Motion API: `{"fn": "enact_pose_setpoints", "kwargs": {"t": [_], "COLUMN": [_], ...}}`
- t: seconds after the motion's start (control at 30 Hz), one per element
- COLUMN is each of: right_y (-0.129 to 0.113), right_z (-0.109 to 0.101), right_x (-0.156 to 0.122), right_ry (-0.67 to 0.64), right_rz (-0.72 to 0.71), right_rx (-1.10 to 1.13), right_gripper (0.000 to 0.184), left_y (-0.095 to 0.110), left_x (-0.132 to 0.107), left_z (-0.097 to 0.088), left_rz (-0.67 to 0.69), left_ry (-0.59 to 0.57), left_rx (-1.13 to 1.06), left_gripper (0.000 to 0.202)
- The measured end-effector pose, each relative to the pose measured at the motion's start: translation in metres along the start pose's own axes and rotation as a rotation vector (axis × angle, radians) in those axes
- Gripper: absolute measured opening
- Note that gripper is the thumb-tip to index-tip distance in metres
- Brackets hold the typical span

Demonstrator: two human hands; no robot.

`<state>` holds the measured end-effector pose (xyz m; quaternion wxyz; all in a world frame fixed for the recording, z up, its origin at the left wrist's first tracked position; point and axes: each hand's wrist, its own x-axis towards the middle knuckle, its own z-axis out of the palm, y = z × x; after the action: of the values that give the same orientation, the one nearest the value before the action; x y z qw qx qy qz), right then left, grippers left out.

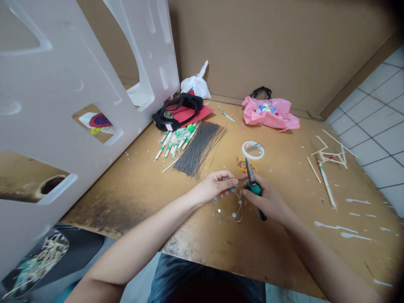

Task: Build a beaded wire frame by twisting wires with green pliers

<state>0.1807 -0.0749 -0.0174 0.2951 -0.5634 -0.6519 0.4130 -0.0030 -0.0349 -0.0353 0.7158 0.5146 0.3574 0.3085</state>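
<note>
Between my hands hangs a thin wire loop strung with small clear and bluish beads [234,215]. My left hand [218,185] is closed, pinching the wire of this beaded loop between thumb and fingers. In my right hand [267,194] lies a pair of pliers [255,188] with green-and-black handles, its dark jaws pointing up and away from me. The right fingertips come close to the wire by the left hand; whether they touch it I cannot tell. Just beyond the pliers is a small heap of red, yellow and green bands [241,163].
A bundle of dark wires [202,149] lies beside paper-wrapped chopsticks [173,141] and a black headset strap [178,110]. Further back sit a white ring lid [253,150] and a pink bag [269,113]. A stick frame [334,155] is at right; a white plastic panel [94,84] stands at left.
</note>
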Motion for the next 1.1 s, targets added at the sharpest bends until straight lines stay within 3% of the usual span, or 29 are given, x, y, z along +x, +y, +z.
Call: {"fn": "enact_pose_setpoints", "kwargs": {"t": [0.1, 0.17, 0.3, 0.43, 0.67, 1.1], "right_y": [0.005, 0.005, -0.004, -0.011, -0.011, -0.011], "right_z": [-0.015, -0.026, -0.037, -0.038, -0.037, -0.036], "right_x": [-0.010, -0.017, -0.030, -0.033, -0.031, -0.038], "right_ry": [0.014, -0.075, -0.168, -0.186, -0.218, -0.363], "right_rz": [-0.070, -0.120, -0.160, -0.182, -0.197, -0.056], "right_rx": [-0.217, -0.484, -0.915, -1.106, -1.137, -0.886], "right_gripper": [0.017, 0.004, 0.010, 0.013, 0.011, 0.010], "left_y": [0.001, 0.003, 0.007, 0.007, 0.004, 0.010], "left_x": [-0.001, -0.002, -0.004, -0.005, -0.006, -0.010], "left_z": [-0.001, -0.001, 0.001, 0.002, 0.002, 0.005], "left_rz": [0.032, 0.052, 0.106, 0.164, 0.188, 0.182], "left_ry": [0.020, 0.032, 0.043, 0.044, -0.002, -0.093], "left_rx": [0.037, 0.085, 0.210, 0.276, 0.266, 0.180], "left_gripper": [0.034, 0.033, 0.029, 0.028, 0.030, 0.028]}}
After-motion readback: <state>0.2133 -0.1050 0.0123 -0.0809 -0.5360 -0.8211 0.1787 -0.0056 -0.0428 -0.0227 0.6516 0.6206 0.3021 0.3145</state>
